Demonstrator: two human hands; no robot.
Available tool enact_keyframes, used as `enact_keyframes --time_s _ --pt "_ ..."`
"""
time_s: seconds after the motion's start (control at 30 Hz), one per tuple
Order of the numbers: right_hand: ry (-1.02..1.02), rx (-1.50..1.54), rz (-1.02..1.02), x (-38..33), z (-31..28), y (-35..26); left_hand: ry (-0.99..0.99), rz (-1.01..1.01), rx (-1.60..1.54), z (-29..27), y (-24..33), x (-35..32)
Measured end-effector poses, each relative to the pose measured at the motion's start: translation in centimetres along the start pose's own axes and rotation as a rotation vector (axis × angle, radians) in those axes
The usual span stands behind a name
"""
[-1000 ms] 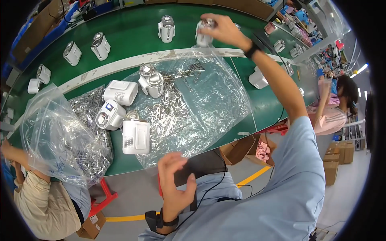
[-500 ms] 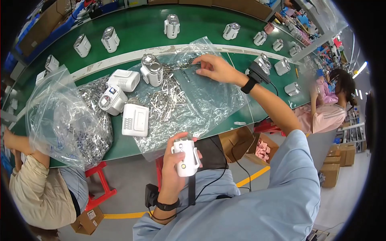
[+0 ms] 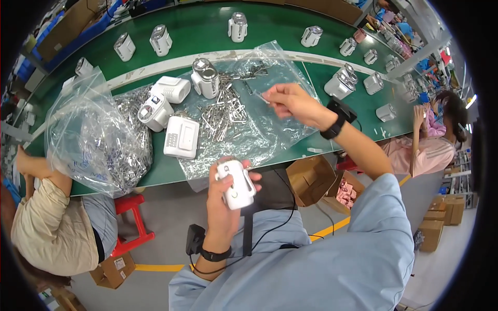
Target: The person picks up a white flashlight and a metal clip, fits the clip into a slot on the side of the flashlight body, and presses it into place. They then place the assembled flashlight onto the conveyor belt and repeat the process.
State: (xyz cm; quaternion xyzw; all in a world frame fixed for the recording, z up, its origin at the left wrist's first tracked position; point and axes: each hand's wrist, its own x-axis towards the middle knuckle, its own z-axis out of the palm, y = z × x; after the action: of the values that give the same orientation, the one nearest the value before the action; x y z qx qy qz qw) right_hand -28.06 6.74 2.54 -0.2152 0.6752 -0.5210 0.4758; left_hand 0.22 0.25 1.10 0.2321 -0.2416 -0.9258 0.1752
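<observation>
My left hand (image 3: 217, 199) is wrapped round a white handheld device (image 3: 237, 189) with a round button and a side handle, held upright in front of the table's edge. Over a flat clear plastic bag (image 3: 264, 127), my right hand (image 3: 298, 106) pinches a small slim metal clip (image 3: 261, 97) between thumb and fingertips. Left of that hand lies a loose pile of metal clips (image 3: 223, 116) on the plastic. White devices surround the pile: one stands (image 3: 206, 83) behind it, and others (image 3: 180, 139) lie at its left.
A clear bag full of metal clips (image 3: 106, 150) slumps at the table's left. Several white devices (image 3: 237, 27) stand along the green belt (image 3: 199, 32). Co-workers sit at left and right. Below the table are cardboard boxes (image 3: 311, 181) and a red stool (image 3: 134, 228).
My right hand has drawn back from the far clips toward me and now holds a clip. The left hand has raised the white device slightly and tilted it.
</observation>
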Motion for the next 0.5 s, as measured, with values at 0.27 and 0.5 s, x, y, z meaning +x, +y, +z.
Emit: enact_keyframes --time_s 0.27,0.5 --pt "-0.285 0.202 0.055 -9.7 9.0 -2.6 0.081 0.196 0.148 1.4 0.3 1.8" --pt "-0.291 0.005 -0.095 -10.5 9.3 0.4 0.121 0.233 0.342 1.4 -0.7 1.6"
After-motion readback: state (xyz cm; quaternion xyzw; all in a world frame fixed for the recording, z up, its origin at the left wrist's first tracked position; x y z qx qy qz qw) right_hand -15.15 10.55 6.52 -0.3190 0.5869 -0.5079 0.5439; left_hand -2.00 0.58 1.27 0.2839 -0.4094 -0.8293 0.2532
